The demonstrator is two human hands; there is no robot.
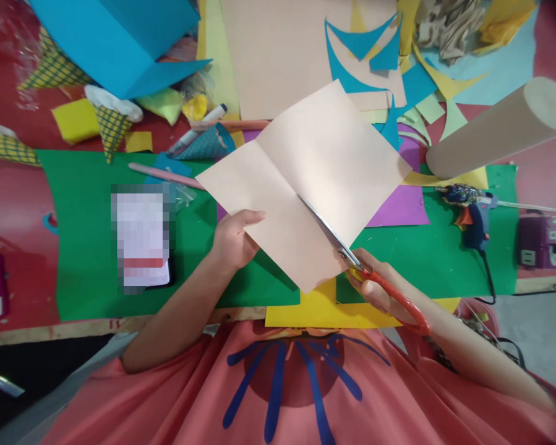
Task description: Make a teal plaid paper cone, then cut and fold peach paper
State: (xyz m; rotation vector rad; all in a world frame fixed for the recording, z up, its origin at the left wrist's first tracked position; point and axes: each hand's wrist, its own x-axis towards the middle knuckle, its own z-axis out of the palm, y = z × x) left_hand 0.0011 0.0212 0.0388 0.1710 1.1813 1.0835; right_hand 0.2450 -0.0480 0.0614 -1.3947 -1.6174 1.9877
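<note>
A pale peach sheet of paper (337,161) with a crease across it is held up, tilted, above the green sheet. My left hand (238,238) is closed on its lower left edge, thumb on top and fingers underneath. In my right hand (375,281) is a pair of scissors (328,232) with orange-red handles, gripped near the pivot. The blades look closed and lie over the paper, their tips near the crease. Some right-hand fingers are at the paper's lower right edge; whether they also pinch it is unclear.
A green sheet (92,247) covers the near table, with a blurred phone (159,275) on the left. To the right are a glue gun (479,216), a cardboard tube (495,130) and a purple power strip (544,241). Blue paper scraps (352,37) and paper cones (113,120) lie farther back.
</note>
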